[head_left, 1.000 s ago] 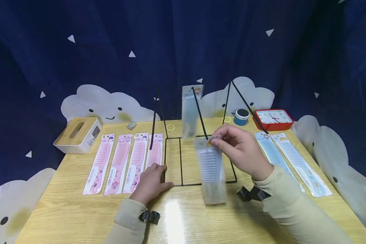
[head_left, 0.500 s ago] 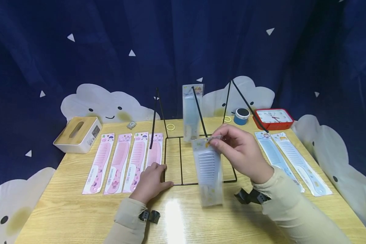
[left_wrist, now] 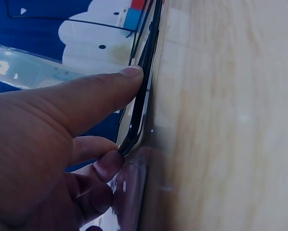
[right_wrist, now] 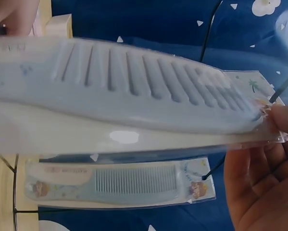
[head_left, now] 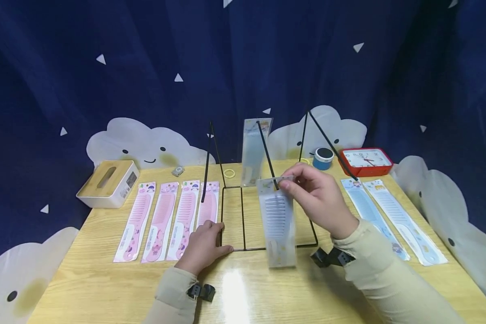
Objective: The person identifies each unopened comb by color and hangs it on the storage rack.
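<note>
Your wooden surface (head_left: 105, 288) carries a black wire rack (head_left: 267, 211) at its middle, with four pink packaged combs (head_left: 174, 220) lying flat to its left and two blue packaged combs (head_left: 393, 216) to its right. One blue comb packet (head_left: 253, 150) already hangs on the rack's centre prong at the back. Your left hand (head_left: 204, 245) rests on the surface with a straight finger pressed against the rack's base wire at the front left corner, holding nothing. Your right hand (head_left: 317, 198) pinches the top edge of another blue comb in its clear packet (head_left: 277, 220), which hangs in the air in front of the rack, its top right at the tip of the slanted centre prong (head_left: 267, 155). The likely trouble: the hang hole is small and the packet swings freely, so the prong tip may miss it and snag the plastic. A push against the prong could also tip the light rack, should your left hand ease off.
</note>
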Demonstrator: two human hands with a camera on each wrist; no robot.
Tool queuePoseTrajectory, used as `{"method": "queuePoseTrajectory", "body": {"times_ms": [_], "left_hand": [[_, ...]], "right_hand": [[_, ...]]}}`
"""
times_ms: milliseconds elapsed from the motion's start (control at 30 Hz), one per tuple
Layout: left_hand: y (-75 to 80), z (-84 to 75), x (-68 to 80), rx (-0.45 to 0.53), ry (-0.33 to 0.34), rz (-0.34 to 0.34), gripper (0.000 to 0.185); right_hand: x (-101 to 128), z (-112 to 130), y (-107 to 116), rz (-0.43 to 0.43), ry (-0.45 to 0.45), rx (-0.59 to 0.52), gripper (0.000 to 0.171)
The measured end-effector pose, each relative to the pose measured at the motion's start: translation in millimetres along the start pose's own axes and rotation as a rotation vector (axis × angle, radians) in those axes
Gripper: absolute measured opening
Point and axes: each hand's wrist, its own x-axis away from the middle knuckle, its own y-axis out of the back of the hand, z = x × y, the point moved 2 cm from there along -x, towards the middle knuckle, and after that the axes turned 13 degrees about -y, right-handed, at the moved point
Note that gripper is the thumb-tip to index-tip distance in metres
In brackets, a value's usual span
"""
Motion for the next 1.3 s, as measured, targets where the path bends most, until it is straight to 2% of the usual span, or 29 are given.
{"method": "queuePoseTrajectory", "body": {"times_ms": [267,1000,1133,1300], "left_hand": [[2.7,-2.7,2.2,0.011,0.0,-0.01,0.073],[1.2,-1.9,1.7,0.0,0.01,-0.009,0.074],[1.4,-1.6,1.5,-0.004,0.01,-0.011,0.074],[1.3,-1.6,1.4,-0.004,0.008,-0.011,0.074]], "right_hand": [[-24,-12,-4,-0.044,-0.057,0.024,0.002],[-85,-38,-7,-0.077,-0.185,0.041,0.018],[-97,-42,-7,-0.077,-0.221,0.023,0.018],[-109,-48,-7,-0.066,-0.265,-0.056,0.016]]}}
